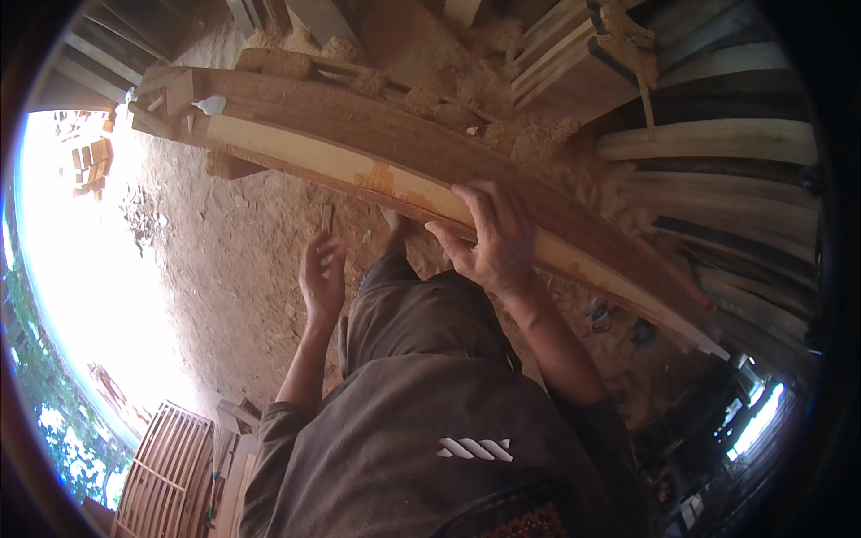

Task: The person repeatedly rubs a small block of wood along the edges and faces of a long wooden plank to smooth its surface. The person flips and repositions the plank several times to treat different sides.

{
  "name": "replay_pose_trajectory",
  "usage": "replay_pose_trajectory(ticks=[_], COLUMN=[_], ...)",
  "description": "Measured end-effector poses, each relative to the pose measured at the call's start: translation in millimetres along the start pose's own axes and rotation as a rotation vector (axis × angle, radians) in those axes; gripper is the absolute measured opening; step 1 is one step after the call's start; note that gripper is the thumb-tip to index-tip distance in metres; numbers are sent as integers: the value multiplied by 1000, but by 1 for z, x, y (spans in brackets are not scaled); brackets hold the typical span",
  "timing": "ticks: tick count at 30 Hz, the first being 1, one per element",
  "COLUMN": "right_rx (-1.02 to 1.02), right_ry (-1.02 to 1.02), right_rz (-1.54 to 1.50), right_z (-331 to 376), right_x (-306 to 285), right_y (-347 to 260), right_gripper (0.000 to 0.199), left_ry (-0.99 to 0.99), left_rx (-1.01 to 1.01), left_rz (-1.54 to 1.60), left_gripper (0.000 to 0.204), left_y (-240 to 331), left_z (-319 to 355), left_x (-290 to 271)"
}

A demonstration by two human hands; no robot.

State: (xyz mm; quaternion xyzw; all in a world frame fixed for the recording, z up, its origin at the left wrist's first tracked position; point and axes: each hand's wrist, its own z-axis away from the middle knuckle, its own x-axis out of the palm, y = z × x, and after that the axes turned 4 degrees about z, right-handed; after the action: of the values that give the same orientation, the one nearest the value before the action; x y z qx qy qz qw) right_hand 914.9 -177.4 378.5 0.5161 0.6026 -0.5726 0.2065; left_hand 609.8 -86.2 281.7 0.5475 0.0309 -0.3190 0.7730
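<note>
A long pale board (296, 152) lies along a wider reddish-brown plank (377, 117), slanting from upper left to lower right before me. Wet-looking brown patches (386, 179) stain the pale surface left of my right hand. My right hand (500, 240) spans the pale board, fingers on its far side and thumb at its near edge. Lower and to the left, my left hand (321, 278) hangs clear of the boards with its fingers curled. A small brown wood strip (328, 218) sticks up from those fingertips. A white squeeze bottle (211, 106) rests at the plank's left end.
Sawdust heaps (529, 139) lie beyond the plank. Stacked curved timbers (717, 188) fill the right side, with cut boards (574, 72) at the back. Dirt ground (242, 260) shows below. A slatted wooden piece (166, 471) stands at lower left.
</note>
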Motion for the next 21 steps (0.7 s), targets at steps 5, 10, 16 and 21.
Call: replay_pose_trajectory(ticks=[5,10,16,21], right_rx=[30,82,138,115], right_ry=[12,-4,12,91], right_rz=[110,219,211,184], right_z=[5,11,9,8], right_x=[6,14,17,19], right_y=[-4,-13,-18,-19], right_gripper=[54,49,41,38], left_ry=[138,-342,-398,-377], left_rx=[683,1033,1059,1055], left_rz=[-420,-691,-693,-640], left_gripper=[62,75,62,60], left_y=[94,155,154,150], left_z=[-42,-95,-100,-96], left_x=[-1,27,36,38])
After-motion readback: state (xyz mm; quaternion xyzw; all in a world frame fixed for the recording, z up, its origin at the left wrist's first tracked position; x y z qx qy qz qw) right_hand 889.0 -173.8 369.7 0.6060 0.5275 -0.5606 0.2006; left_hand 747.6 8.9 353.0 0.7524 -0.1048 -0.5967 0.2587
